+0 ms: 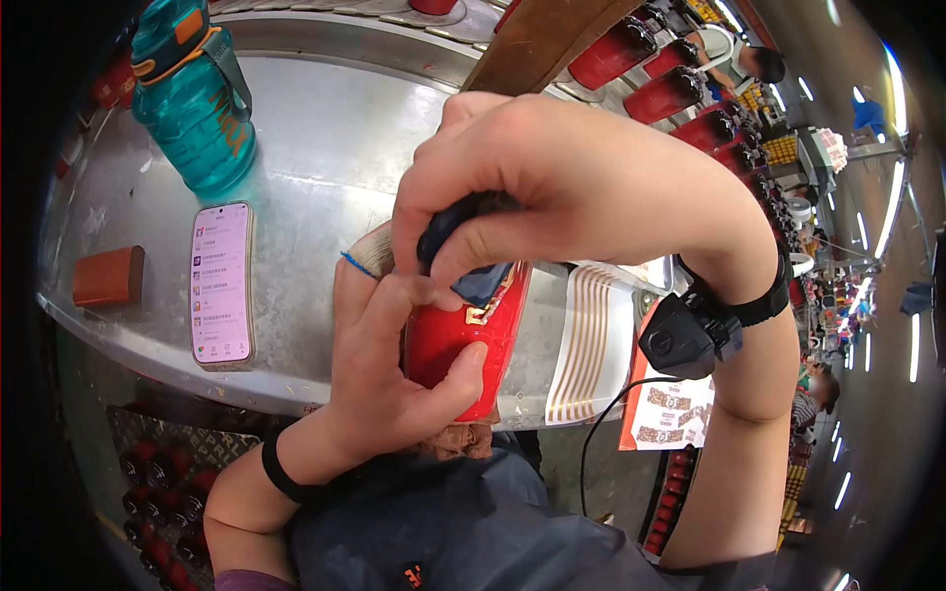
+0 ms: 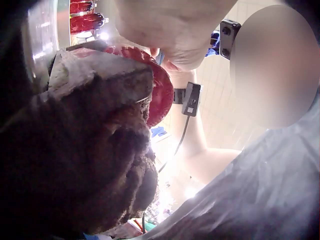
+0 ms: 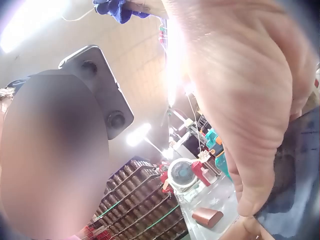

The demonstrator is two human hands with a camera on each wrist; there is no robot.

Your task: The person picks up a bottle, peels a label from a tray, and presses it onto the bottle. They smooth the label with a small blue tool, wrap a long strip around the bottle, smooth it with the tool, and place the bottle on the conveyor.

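Note:
A glossy red vessel (image 1: 443,345) with a gold-edged decal (image 1: 477,315) lies tilted in front of the person's body. The left hand (image 1: 379,360) grips it, thumb along the near side. A beige fabric sleeve with a blue edge (image 1: 372,250) covers one left finger. From above, the right hand (image 1: 503,163) pinches a dark blue cloth (image 1: 483,286) against the decal area, hiding part of it. In the right wrist view the cloth (image 3: 295,175) hangs beside the palm. The vessel's round red end (image 2: 162,95) shows in the left wrist view behind a brown, cloth-covered support (image 2: 100,85).
On the metal table (image 1: 315,128) stand a teal water bottle (image 1: 197,118), a lit phone (image 1: 222,286) and a brown case (image 1: 108,277). A gold-striped sheet (image 1: 586,340) lies right of the vessel. Red jars (image 1: 611,54) line the back; a cable (image 1: 583,443) hangs from the right wrist camera.

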